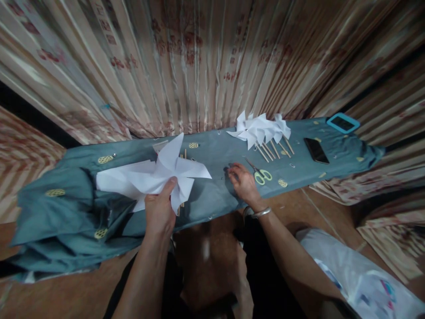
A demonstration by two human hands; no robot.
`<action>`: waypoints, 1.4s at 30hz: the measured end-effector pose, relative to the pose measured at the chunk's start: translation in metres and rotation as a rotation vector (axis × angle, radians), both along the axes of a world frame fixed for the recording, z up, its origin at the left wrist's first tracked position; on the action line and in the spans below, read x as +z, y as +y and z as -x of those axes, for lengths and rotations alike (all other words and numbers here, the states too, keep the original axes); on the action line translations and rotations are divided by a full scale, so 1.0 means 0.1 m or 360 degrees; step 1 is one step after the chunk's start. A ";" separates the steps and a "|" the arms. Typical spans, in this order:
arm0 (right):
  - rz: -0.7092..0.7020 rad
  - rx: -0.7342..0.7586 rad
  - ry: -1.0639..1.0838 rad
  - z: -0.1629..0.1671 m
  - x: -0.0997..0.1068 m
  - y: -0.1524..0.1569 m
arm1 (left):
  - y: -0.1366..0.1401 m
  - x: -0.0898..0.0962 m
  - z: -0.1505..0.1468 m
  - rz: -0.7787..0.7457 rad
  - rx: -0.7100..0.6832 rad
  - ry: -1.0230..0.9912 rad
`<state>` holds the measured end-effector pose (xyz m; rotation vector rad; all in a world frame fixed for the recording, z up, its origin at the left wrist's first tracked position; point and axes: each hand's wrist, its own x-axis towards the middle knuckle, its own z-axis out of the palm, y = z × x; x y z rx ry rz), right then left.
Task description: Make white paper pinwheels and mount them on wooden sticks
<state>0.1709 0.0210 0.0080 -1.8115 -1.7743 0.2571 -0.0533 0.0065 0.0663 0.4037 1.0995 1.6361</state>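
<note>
While the left hand (pixel 160 210) gripped a paper pinwheel (pixel 172 167), the right hand (pixel 245 184) curled near the table (pixel 209 201)'s front edge, whether holding anything I couldn't tell.

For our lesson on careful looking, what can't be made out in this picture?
- Head view: most fingers of the left hand, hidden behind the pinwheel.
- Head view: whether the right hand holds anything, too blurred.
- Head view: upper ends of the sticks, under piled pinwheels.
- Head view: the rest of the bag, cut off by the bottom edge.
</note>
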 end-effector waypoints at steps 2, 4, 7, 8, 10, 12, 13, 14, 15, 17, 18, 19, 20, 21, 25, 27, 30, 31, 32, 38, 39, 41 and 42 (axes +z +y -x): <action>0.0059 -0.0025 -0.0063 0.00 0.09 0.00 | 0.01 -0.02 -0.04 0.0001 -0.0018 0.0007; 0.0163 -0.0002 -0.0111 0.04 0.16 0.00 | 0.03 -0.04 -0.08 0.0018 -0.0011 0.0020; 0.0340 0.0054 -0.0252 0.13 0.20 0.02 | 0.05 -0.08 -0.13 0.0042 0.0008 0.0058; 0.0385 0.0056 -0.0318 0.16 0.21 0.04 | 0.06 -0.09 -0.14 0.0047 0.0011 0.0073; 0.0440 0.0055 -0.0422 0.22 0.22 0.06 | 0.07 -0.11 -0.17 0.0053 0.0006 0.0095; 0.0457 0.0071 -0.0464 0.25 0.23 0.06 | 0.08 -0.13 -0.19 0.0055 -0.0017 0.0105; 0.0459 0.0086 -0.0469 0.26 0.23 0.05 | 0.08 -0.14 -0.20 0.0058 -0.0031 0.0104; 0.0456 0.0107 -0.0478 0.26 0.22 0.04 | 0.09 -0.15 -0.21 0.0060 -0.0042 0.0097; 0.0449 0.0129 -0.0484 0.25 0.22 0.03 | 0.10 -0.15 -0.22 0.0061 -0.0050 0.0091; 0.0400 0.0176 -0.0477 0.22 0.18 0.00 | 0.11 -0.15 -0.23 0.0062 -0.0058 0.0084; 0.0363 0.0188 -0.0443 0.19 0.17 -0.01 | 0.11 -0.15 -0.24 0.0064 -0.0065 0.0082; 0.0325 0.0194 -0.0374 0.15 0.15 -0.02 | 0.11 -0.15 -0.24 0.0068 -0.0072 0.0080; 0.0289 0.0190 -0.0268 0.10 0.15 -0.02 | 0.11 -0.15 -0.24 0.0073 -0.0079 0.0080; 0.0252 0.0172 -0.0120 0.05 0.15 -0.02 | 0.11 -0.15 -0.24 0.0075 -0.0080 0.0086; 0.0015 0.0056 0.0730 -0.10 0.34 -0.04 | 0.11 -0.17 -0.27 0.0070 -0.0092 0.0149; -0.0065 0.0103 0.0997 -0.08 0.50 -0.10 | 0.12 -0.20 -0.31 0.0061 -0.0109 0.0185; -0.0069 0.0186 0.1096 0.10 0.69 -0.23 | 0.14 -0.24 -0.38 0.0046 -0.0129 0.0261; -0.0058 0.0226 0.1074 0.17 0.72 -0.27 | 0.14 -0.25 -0.41 0.0046 -0.0139 0.0301; -0.0068 0.0259 0.1023 0.24 0.74 -0.30 | 0.14 -0.25 -0.44 0.0043 -0.0161 0.0344; -0.0167 0.0528 0.0647 0.44 0.66 -0.33 | 0.11 -0.24 -0.55 -0.0062 -0.0294 0.0506; -0.0156 0.0506 0.0652 0.43 0.64 -0.32 | 0.10 -0.24 -0.57 -0.0060 -0.0301 0.0515; -0.0117 0.0438 0.0706 0.41 0.61 -0.29 | 0.10 -0.26 -0.59 -0.0046 -0.0323 0.0527; -0.0098 0.0406 0.0737 0.40 0.60 -0.28 | 0.09 -0.27 -0.60 -0.0039 -0.0336 0.0538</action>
